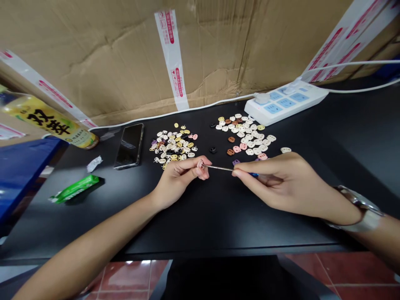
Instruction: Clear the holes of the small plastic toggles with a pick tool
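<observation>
My left hand [184,173] pinches a small pale pink button-like piece [200,164] between thumb and fingertips, above the black table. In my right hand [281,181] is a thin metal-shafted tool with a blue handle [218,168], probably a small screwdriver. Its tip meets the pink piece, though the exact contact is hidden by my fingers. Beyond my left hand lies a pile of small oval pieces [175,146], mostly cream, with yellow, black and pink ones. Past my right hand spreads another group of two-holed oval pieces [253,137] in cream, pink, brown and purple. One black piece [213,150] lies between the groups.
A phone [129,146] lies left of the piles. Further left are a green wrapper [75,188], a crumpled white scrap [94,163] and a yellow-labelled bottle [50,121]. A white power strip [286,102] with cables sits against the cardboard wall [125,58] at the back.
</observation>
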Motion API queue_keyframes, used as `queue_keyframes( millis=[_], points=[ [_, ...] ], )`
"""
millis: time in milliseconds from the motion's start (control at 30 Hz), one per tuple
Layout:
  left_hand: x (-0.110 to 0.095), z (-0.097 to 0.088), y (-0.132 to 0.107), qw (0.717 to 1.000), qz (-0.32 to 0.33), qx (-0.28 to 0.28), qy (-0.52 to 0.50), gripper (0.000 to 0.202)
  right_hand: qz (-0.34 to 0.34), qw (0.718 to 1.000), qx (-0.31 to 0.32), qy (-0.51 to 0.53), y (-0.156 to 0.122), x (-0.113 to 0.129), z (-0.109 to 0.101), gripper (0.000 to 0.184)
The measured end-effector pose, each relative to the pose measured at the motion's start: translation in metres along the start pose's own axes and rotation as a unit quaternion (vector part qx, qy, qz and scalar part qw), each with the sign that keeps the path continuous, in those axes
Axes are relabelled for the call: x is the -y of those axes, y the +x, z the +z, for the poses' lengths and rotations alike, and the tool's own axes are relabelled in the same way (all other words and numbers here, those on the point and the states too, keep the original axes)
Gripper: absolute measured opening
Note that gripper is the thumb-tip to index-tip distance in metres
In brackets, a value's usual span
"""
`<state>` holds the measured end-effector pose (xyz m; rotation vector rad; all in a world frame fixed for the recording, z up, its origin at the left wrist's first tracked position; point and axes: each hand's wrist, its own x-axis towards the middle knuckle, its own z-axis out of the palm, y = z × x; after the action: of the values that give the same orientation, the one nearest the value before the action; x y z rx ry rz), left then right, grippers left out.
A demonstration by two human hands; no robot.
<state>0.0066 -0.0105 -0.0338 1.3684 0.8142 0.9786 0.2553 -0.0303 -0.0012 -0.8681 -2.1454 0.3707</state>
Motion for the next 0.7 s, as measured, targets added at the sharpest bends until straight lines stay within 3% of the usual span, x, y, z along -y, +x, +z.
queue_keyframes(
  millis=[400, 700],
  points=[
    [0.0004, -0.0011, 0.0003, 1.000, -0.002, 0.022, -0.009, 0.017, 0.052, 0.997, 0.022, 0.059, 0.0006, -0.0023, -0.0032, 0.013],
    [-0.0005, -0.0022, 0.0004, 0.998, -0.010, 0.056, 0.003, 0.018, 0.033, 0.996, 0.039, 0.071, 0.0019, -0.0030, -0.0061, 0.016]
  ],
)
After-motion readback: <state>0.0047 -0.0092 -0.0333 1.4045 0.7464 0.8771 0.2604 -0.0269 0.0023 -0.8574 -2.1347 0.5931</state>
